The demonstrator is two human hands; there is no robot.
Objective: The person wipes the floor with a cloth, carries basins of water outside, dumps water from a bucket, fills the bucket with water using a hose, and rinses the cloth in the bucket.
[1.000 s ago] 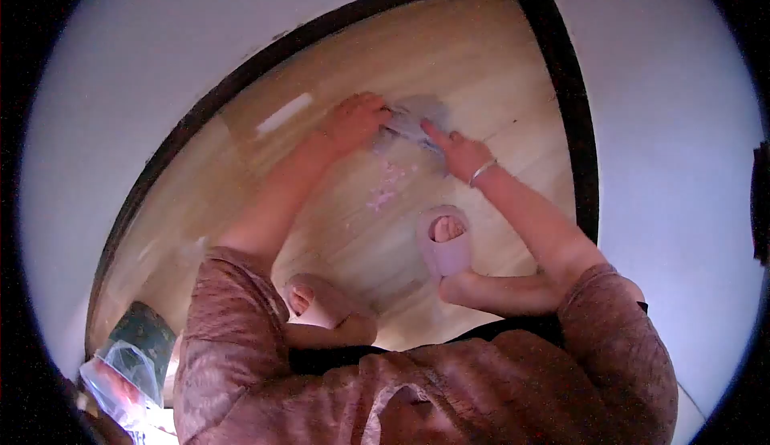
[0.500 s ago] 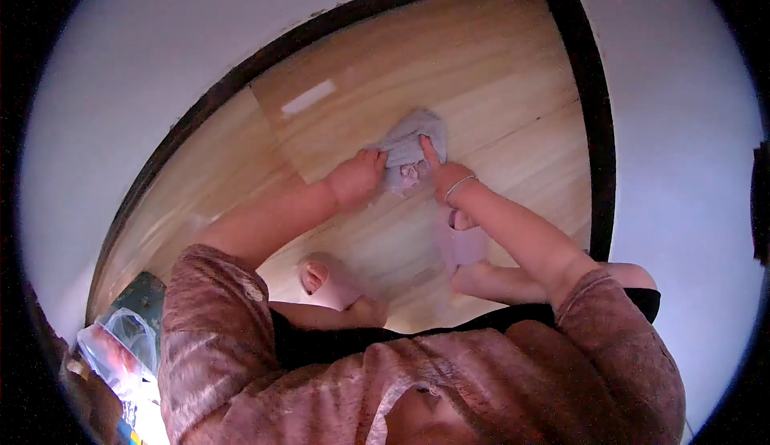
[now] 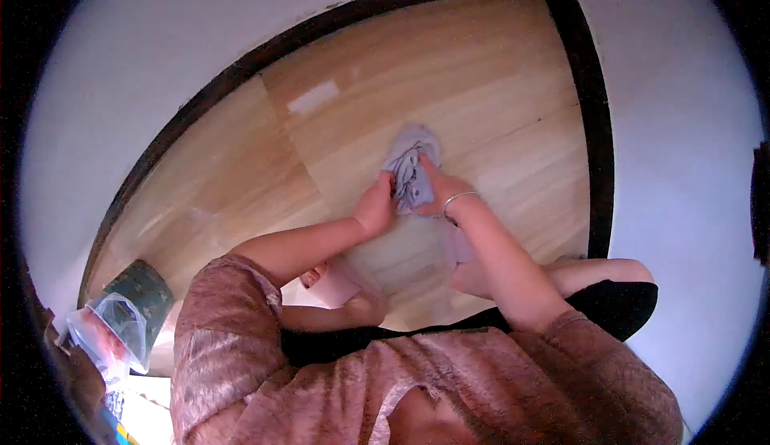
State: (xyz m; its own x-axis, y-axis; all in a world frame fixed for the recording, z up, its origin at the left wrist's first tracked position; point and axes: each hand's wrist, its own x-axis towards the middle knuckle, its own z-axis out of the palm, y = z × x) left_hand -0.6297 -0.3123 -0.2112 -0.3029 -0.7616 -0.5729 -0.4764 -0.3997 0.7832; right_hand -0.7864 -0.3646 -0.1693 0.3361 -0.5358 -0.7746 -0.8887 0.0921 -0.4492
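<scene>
A crumpled grey cloth (image 3: 412,164) lies bunched on the wood-look floor (image 3: 481,68), between my two hands. My left hand (image 3: 377,206) grips its left edge, fingers curled into the fabric. From the other side my right hand (image 3: 443,188) holds the cloth's right part, with a finger reaching up over the folds. A thin bracelet (image 3: 461,197) circles my right wrist. The undersides of the fingers are hidden in the cloth.
Black skirting (image 3: 592,124) runs along the white walls (image 3: 674,164), meeting at a far corner. My slippered feet (image 3: 325,281) stand just behind the hands. A dark green patterned bin (image 3: 143,293) with a clear plastic bag (image 3: 120,325) stands at the lower left.
My left hand has shifted right and nearer to me. The cloth is gathered into tighter folds, drawn slightly toward me, and the hands are closer together.
</scene>
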